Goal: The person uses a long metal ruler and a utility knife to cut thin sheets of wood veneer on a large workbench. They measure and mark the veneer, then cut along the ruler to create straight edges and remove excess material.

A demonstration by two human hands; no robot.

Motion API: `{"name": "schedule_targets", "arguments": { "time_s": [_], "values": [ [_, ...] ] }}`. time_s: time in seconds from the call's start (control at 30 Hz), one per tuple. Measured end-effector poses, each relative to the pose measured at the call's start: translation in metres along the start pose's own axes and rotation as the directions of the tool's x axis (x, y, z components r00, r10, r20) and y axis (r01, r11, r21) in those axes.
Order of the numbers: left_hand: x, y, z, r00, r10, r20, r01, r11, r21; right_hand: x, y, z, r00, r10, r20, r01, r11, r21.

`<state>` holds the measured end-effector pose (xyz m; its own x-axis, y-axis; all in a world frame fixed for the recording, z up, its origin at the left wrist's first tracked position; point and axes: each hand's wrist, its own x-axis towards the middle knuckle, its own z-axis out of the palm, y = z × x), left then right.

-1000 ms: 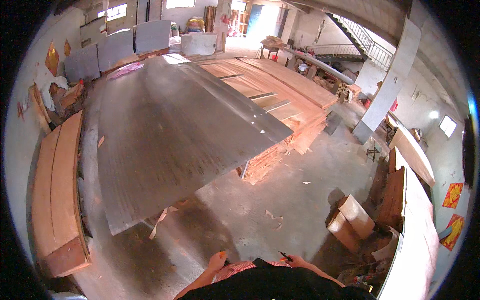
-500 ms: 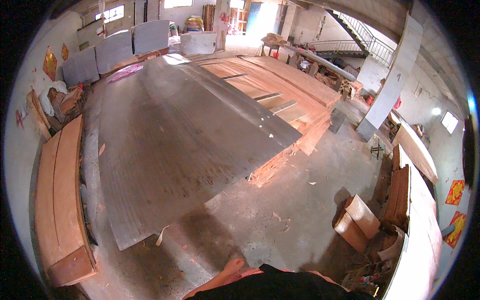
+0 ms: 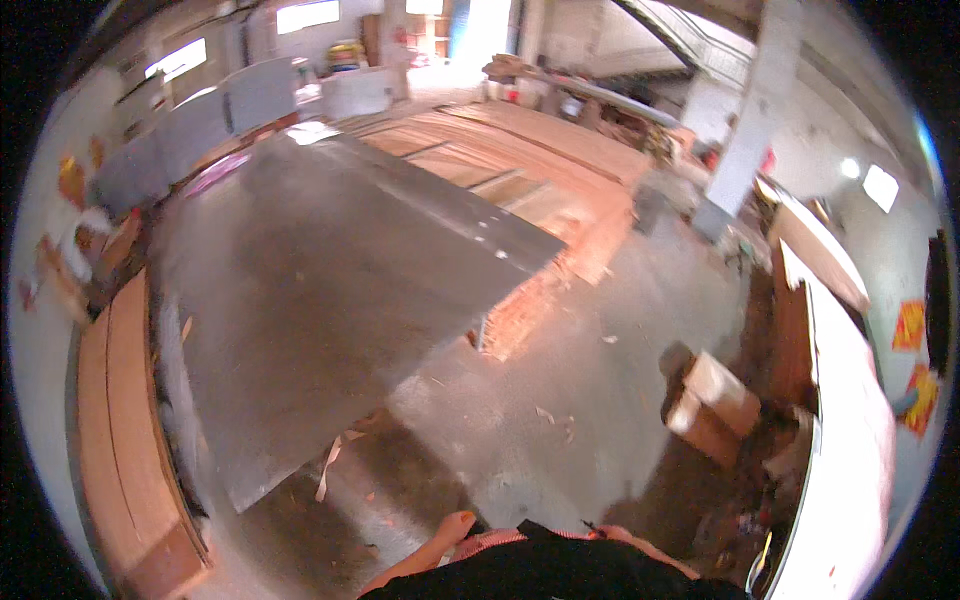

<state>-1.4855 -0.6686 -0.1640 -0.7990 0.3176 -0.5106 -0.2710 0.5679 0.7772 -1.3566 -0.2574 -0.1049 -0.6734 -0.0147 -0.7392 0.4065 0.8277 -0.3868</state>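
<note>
At the lower edge my left hand (image 3: 455,526) is held close to my body, beside red-and-white checked cloth (image 3: 490,541) and a small dark shape. My right hand (image 3: 614,534) is at the other side of my black clothing (image 3: 520,570), with a thin dark bit at its fingertips. Both hands are small and blurred, so their fingers and any hold cannot be made out. Ahead lies a large dark sheet (image 3: 350,270), its near edge overhanging the floor. Stacked reddish wood veneer (image 3: 525,310) shows beneath its right edge.
Long wooden boards (image 3: 115,400) lie along the left wall. On the right are cut wood blocks (image 3: 715,405), a bright white panel (image 3: 850,420) and a pillar (image 3: 745,130). Veneer scraps (image 3: 328,470) hang by the sheet's near edge. Grey panels (image 3: 258,95) stand at the back.
My view has shifted, and the room has slid mostly leftward and upward in it. My right hand, barely showing before, has come into sight; my left hand has moved slightly left.
</note>
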Motion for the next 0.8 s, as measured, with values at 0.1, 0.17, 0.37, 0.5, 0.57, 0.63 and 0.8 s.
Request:
{"name": "schedule_targets", "arguments": {
  "time_s": [0.1,0.17,0.37,0.5,0.57,0.63,0.8],
  "values": [
    [0.003,0.014,-0.002,0.992,0.008,0.126,-0.022,0.994,0.107,-0.039,-0.017,0.000,0.996,0.068,-0.056,-0.065,0.996,0.053],
    [0.003,0.026,0.004,0.987,0.049,0.155,-0.076,0.982,0.173,-0.066,-0.013,0.003,0.985,0.101,-0.140,-0.076,0.982,0.170],
    [-0.003,0.111,0.068,0.934,0.090,0.345,-0.245,0.864,0.440,-0.111,0.112,0.110,0.904,0.387,-0.184,-0.196,0.754,0.627],
    [0.010,0.145,0.145,0.819,0.096,0.566,-0.424,0.765,0.484,-0.147,0.177,0.193,0.672,0.680,-0.293,-0.154,0.515,0.843],
    [0.026,0.143,0.183,0.765,0.123,0.632,-0.452,0.801,0.392,-0.178,0.192,0.199,0.684,0.698,-0.211,-0.017,0.304,0.953],
    [0.032,0.154,0.236,0.707,0.026,0.707,-0.233,0.952,0.198,-0.214,0.209,0.205,0.626,0.772,-0.115,-0.029,0.170,0.985],
    [0.048,0.185,0.353,0.639,0.124,0.759,-0.500,0.817,0.288,-0.266,0.262,0.215,0.427,0.887,-0.173,0.242,0.072,0.967]
  ]
}}
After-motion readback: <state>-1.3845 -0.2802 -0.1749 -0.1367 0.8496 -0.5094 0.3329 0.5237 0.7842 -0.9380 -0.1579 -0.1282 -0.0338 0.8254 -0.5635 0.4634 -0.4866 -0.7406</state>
